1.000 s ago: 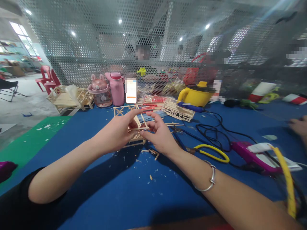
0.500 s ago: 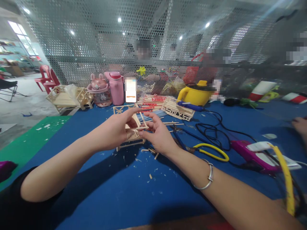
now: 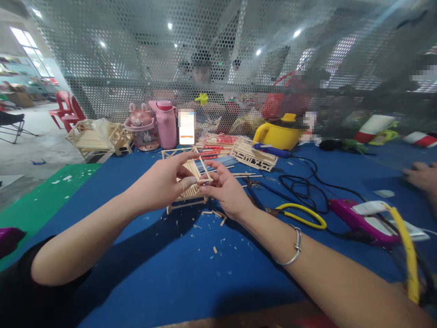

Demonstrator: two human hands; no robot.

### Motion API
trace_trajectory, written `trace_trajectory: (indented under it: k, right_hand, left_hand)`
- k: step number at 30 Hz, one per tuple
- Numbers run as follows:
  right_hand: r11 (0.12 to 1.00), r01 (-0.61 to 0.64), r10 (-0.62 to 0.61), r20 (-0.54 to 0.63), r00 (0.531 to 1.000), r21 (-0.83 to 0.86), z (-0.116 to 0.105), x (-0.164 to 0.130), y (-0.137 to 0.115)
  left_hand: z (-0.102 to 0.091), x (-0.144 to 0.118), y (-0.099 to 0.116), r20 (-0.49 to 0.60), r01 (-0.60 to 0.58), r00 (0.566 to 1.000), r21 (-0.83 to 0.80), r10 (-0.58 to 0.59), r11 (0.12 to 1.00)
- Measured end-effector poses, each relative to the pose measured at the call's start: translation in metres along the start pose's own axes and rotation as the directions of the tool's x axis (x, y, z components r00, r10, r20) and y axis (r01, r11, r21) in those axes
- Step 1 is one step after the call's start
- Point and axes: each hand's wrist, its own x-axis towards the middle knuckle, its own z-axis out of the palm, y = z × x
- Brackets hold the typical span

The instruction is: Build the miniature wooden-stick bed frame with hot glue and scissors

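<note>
A small model of thin pale wooden sticks (image 3: pixel 187 206), with slats and a cross-braced side, rests on the blue table. My left hand (image 3: pixel 164 183) comes over it from the left. Its thumb and fingers close on a wooden stick (image 3: pixel 205 169) at the model's near right corner. From the right, my right hand (image 3: pixel 229 190) pinches the same corner with thumb and fingertips. My fingers hide part of the model, so I cannot tell whether this stick is joined to it. Offcuts (image 3: pixel 218 214) lie just below the right hand.
Pliers with yellow handles (image 3: pixel 302 216), a blue-handled tool (image 3: pixel 273 150) with a black cord and a purple device (image 3: pixel 362 221) lie to the right. Behind stand a lit phone (image 3: pixel 186 130), pink bottle (image 3: pixel 166 125), yellow pot (image 3: pixel 282 134) and stick panel (image 3: pixel 254 155). Another person's hand (image 3: pixel 421 175) rests far right.
My left thumb has slid right, closer to the stick corner and my right fingertips. The other person's hand has come slightly further into view from the right.
</note>
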Motion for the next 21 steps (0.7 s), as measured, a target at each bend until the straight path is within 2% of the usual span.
trace_trajectory:
  k: [9, 15, 18, 21]
  right_hand:
    - [0.999, -0.017, 0.016, 0.024, 1.0, 0.05, -0.0003, -0.0006, 0.0012]
    - [0.996, -0.004, 0.004, -0.002, 1.0, 0.084, -0.001, -0.0004, -0.0019]
    - [0.998, 0.01, -0.007, -0.056, 0.998, 0.056, -0.003, 0.0011, -0.0012]
    - [0.997, 0.079, -0.081, -0.179, 0.981, -0.015, -0.0062, 0.0029, 0.0003]
  left_hand:
    - [0.0, -0.0011, 0.0016, -0.022, 0.035, 0.999, -0.012, -0.035, 0.999]
    - [-0.0003, -0.0015, 0.0047, -0.023, 0.062, 0.998, -0.007, -0.062, 0.998]
    - [-0.0005, -0.0014, 0.0045, -0.019, 0.05, 0.999, -0.012, -0.05, 0.999]
    - [-0.0006, -0.0014, 0.0033, -0.016, 0.033, 0.999, -0.013, -0.033, 0.999]
